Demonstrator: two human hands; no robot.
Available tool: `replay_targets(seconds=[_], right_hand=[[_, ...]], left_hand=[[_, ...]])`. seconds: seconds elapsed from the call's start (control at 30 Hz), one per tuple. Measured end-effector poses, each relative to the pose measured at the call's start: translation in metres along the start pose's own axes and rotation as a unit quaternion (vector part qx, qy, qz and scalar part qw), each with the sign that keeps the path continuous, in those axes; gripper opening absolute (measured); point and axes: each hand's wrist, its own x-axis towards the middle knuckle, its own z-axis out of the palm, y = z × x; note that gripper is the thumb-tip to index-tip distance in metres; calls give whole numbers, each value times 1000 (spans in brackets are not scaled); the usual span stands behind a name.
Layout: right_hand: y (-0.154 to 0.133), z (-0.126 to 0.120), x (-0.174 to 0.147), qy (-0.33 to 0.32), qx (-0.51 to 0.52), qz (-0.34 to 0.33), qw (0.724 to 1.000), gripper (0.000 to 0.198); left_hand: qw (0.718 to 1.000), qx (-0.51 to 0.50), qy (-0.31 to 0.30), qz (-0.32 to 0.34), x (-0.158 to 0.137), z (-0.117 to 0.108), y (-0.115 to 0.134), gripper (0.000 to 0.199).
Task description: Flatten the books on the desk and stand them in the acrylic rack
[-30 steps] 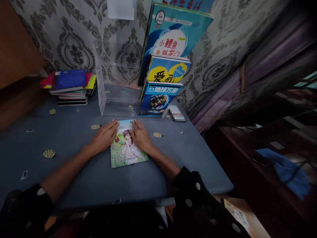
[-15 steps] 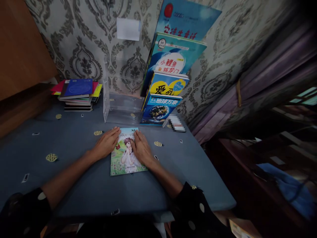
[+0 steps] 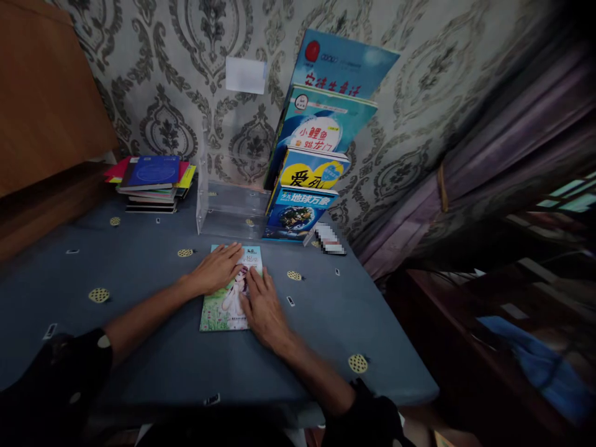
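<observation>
A thin book (image 3: 228, 307) with an illustrated figure and green grass on its cover lies closed on the table. My left hand (image 3: 216, 268) rests flat over the book's upper left part, fingers stretched out. Across its right side lies my right hand (image 3: 264, 304), fingers extended and slightly apart. Both hands touch the cover and hide parts of its title and picture. Just behind the book stands a clear acrylic display rack (image 3: 233, 223), with several children's books upright in its right half; the front one is a blue book (image 3: 298, 214) showing a globe.
A stack of books (image 3: 151, 177) sits at the table's back left. A phone (image 3: 330, 239) lies right of the rack. The table (image 3: 153, 360) has a blue-grey patterned cover. A purple curtain (image 3: 405, 217) hangs at the right, and a wooden panel (image 3: 51, 87) stands at the left.
My left hand has moved right, from the book's left edge onto its upper cover. The right hand has slid down along the right side. The view has shifted slightly.
</observation>
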Motion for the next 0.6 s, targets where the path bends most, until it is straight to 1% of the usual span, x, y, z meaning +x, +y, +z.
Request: replay_targets(seconds=[0.17, 0.23, 0.3, 0.43, 0.6], right_hand=[[-9, -7, -23, -16, -19, -2, 1000, 56], [-8, -9, -32, -16, -22, -6, 1000, 54], [-4, -11, -40, -16, -18, -17, 1000, 53], [5, -17, -54, -13, -3, -34, 999, 52], [12, -23, -56, 2, 0, -38, 999, 53]], left_hand=[[997, -27, -33, 57, 30, 6, 19, 48], [995, -34, -43, 78, 35, 7, 27, 46], [993, -36, -48, 97, 35, 7, 34, 45], [991, -41, -46, 119, 17, 5, 43, 46], [989, -51, 7, 138, -19, 4, 46, 45]])
